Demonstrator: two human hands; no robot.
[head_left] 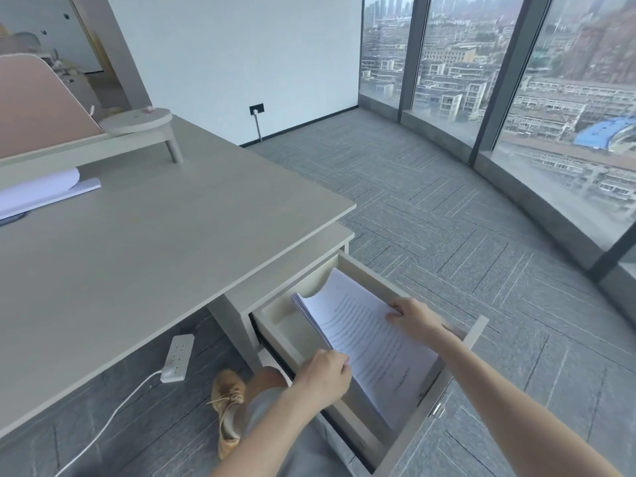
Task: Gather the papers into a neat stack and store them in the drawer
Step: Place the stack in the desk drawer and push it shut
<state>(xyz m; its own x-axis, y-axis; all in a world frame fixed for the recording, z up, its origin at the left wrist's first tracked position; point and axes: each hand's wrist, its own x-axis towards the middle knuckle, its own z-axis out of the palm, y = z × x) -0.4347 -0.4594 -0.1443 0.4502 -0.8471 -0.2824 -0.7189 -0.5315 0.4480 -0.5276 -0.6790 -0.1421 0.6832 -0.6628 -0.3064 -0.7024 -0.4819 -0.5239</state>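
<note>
Gripping opposite edges, both hands (pixel 321 375) hold the printed paper stack (pixel 364 339), text illegible, inside the open drawer (pixel 444 390).

The paper stack (pixel 364 339) fills the open drawer (pixel 444 390); free floor (gray carpet) toward three o'clock; desk (pixel 137 235) blocks ten o'clock.

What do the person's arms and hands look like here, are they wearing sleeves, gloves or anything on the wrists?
Both arms are bare as far up as the view shows: no sleeves. The left hand and right hand have no gloves, and no watch, bracelet or ring is visible.
</note>
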